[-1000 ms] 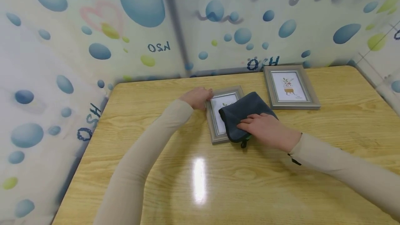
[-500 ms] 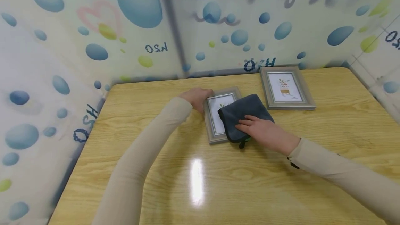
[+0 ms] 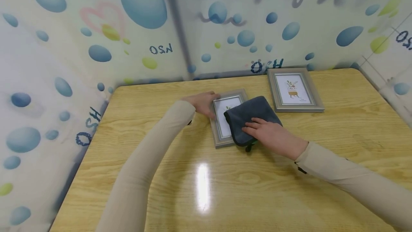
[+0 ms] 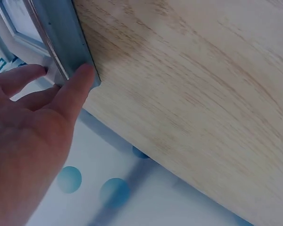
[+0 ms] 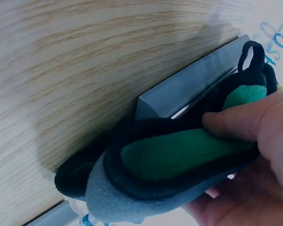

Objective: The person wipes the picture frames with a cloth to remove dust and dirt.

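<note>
A grey picture frame point(image 3: 222, 137) with a plant print lies flat on the wooden table, partly hidden under a folded dark grey cloth point(image 3: 238, 115) with black edging. My left hand point(image 3: 202, 104) grips its far left corner; in the left wrist view the thumb point(image 4: 78, 89) presses the outer side and the fingers reach over the corner. My right hand point(image 3: 271, 134) holds the cloth down against the frame. The right wrist view shows the thumb point(image 5: 231, 122) hooked into the fold, on the cloth's green inner side point(image 5: 179, 153).
A second grey picture frame point(image 3: 318, 99) with a similar print lies at the back right, close to the wall. A printed wall point(image 3: 138, 63) with blue and green dots borders the wooden table point(image 3: 257, 196) at the back and left. Glare lies on the table.
The left hand has turned slightly at the corner, and its thumb shows a little lower along the frame's side. The cloth and right hand stay nearly still; the head view has shifted slightly.
</note>
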Action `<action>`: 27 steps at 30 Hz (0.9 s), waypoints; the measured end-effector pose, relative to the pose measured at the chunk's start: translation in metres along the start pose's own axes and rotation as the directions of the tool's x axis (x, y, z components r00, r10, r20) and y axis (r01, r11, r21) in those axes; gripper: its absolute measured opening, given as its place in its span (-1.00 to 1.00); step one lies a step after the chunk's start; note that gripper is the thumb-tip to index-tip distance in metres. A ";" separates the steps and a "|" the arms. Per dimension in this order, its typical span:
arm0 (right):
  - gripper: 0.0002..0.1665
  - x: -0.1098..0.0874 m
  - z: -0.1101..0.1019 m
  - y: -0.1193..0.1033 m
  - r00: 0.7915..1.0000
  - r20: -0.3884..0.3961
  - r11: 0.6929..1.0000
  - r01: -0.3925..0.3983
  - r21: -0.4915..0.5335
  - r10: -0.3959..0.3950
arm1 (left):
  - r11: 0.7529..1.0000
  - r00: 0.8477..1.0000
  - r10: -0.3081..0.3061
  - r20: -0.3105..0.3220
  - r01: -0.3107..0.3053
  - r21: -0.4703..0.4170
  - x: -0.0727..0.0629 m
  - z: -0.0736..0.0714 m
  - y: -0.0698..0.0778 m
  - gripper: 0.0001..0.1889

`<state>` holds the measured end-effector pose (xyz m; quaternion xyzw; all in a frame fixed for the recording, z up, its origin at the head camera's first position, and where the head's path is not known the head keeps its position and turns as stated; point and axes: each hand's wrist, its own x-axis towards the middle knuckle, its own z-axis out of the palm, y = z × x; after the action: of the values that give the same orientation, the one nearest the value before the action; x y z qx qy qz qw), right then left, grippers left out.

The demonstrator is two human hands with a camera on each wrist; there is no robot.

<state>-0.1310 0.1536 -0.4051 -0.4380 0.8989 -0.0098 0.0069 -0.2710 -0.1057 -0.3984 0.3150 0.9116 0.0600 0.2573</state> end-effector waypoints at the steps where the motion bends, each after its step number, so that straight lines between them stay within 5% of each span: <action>1: -0.51 0.001 0.000 0.000 1.000 -0.004 1.000 0.001 -0.003 -0.001 | 1.000 1.000 -0.004 0.005 0.004 -0.009 -0.001 0.000 0.000 -0.03; 8: -0.52 0.013 -0.002 -0.018 1.000 0.027 0.999 0.013 -0.044 -0.011 | 0.999 0.998 -0.038 0.052 0.036 0.026 -0.004 -0.001 0.002 -0.01; 15: -0.51 0.028 -0.001 -0.044 0.990 -0.059 0.991 0.126 -0.041 -0.128 | 0.997 0.995 -0.078 0.070 0.077 0.015 -0.004 -0.004 0.005 -0.05; 22: -0.42 0.015 0.007 -0.022 0.994 -0.064 0.996 0.086 -0.016 -0.087 | 0.996 0.994 -0.087 0.070 0.088 -0.001 -0.006 -0.004 0.006 -0.01; 27: -0.42 -0.002 0.003 -0.005 0.997 -0.073 0.996 -0.002 -0.094 -0.004 | 0.998 0.996 -0.070 0.053 0.070 0.005 -0.007 -0.005 0.007 0.04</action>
<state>-0.1262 0.1521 -0.4082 -0.4377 0.8978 0.0167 -0.0464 -0.2651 -0.1038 -0.3892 0.2846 0.9150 0.0409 0.2829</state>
